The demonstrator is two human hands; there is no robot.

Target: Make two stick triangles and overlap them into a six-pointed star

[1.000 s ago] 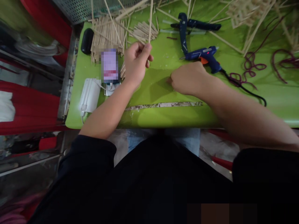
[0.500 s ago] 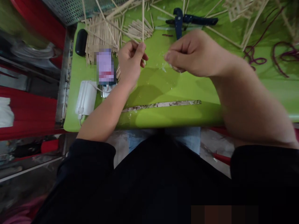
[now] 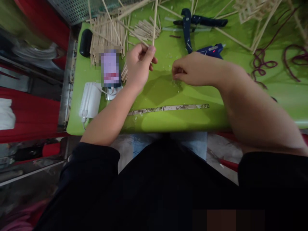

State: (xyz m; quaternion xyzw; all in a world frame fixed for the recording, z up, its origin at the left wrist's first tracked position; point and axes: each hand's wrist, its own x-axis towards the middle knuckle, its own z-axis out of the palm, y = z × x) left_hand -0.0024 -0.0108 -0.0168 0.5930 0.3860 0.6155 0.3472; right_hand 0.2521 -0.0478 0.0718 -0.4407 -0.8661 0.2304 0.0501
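Note:
My left hand [image 3: 141, 64] is closed around the lower end of a thin wooden stick [image 3: 155, 24], which points away from me. To its right, my right hand [image 3: 192, 69] hovers over the green table with the fingers curled together; whatever they pinch, if anything, is hidden. Wispy clear shreds [image 3: 178, 86] show just below those fingertips. Right behind this hand lies a blue glue gun [image 3: 210, 50] with a small red light, partly covered by the hand. Beyond it is a dark blue hand cutter [image 3: 187, 30].
Bundled sticks [image 3: 106, 38] and a smaller stick pile [image 3: 146, 30] lie at the back left. A phone [image 3: 110, 67] and white power bank [image 3: 90, 101] are by my left forearm. A patterned strip [image 3: 168, 108] lies near the front edge. Purple cord [image 3: 264, 64] curls at right.
My right hand has moved down slightly and turned over, uncovering part of the glue gun. My left hand still holds the stick. The whole view has shifted a little.

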